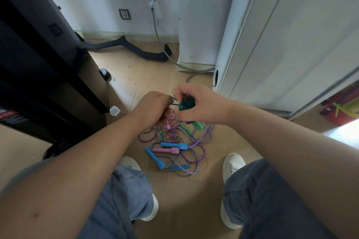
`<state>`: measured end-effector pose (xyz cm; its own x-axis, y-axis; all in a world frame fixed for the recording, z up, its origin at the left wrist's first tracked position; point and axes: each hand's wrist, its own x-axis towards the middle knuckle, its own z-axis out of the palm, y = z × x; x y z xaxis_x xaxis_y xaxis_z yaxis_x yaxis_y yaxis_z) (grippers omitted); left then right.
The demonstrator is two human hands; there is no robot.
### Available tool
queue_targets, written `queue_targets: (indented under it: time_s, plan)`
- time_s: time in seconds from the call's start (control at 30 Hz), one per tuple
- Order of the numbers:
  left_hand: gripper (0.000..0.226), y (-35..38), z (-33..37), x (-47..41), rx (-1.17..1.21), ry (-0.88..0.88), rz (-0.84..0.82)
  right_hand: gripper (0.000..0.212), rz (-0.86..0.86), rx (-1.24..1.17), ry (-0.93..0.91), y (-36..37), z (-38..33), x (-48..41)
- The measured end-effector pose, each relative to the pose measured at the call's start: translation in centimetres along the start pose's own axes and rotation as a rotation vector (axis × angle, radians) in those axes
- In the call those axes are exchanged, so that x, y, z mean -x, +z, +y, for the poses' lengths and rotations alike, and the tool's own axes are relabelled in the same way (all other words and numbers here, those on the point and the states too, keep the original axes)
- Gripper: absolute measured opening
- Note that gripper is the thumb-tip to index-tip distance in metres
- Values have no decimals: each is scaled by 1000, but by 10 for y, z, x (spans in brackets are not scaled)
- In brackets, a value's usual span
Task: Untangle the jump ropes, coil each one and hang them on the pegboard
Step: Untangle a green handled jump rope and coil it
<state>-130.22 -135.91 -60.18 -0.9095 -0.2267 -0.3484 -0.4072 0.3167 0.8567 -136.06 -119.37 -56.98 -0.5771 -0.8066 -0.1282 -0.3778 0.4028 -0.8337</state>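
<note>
A tangle of jump ropes (174, 141) lies on the wooden floor between my feet, purple and striped cords looped over each other. Blue handles (173, 145), a pink handle (165, 150) and a green handle (198, 125) lie in the pile. My right hand (198, 105) grips a teal translucent handle (186, 104) above the pile. My left hand (153, 108) is curled round a bunch of purple and blue cord right beside it, with a pink handle end showing below its fingers. No pegboard is in view.
A black cabinet (38, 64) stands at the left and a white unit (281, 35) at the right. A dark curved bar (136, 50) and a grey hose (161, 44) lie by the back wall. My white shoes (232, 165) flank the pile.
</note>
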Motion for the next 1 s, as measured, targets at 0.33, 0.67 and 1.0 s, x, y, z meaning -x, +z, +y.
queue_targets:
  time_s: [0.33,0.67,1.0]
  plan:
    - [16,-6,6,13,67,137,36,32,226,30,108,6,8,4]
    - [5,6,13,65,172,198,84,3,285,-1,172,17,-16,34]
    - [12,12,41,108,237,239,228,4,389,-185,179,6,-59,60]
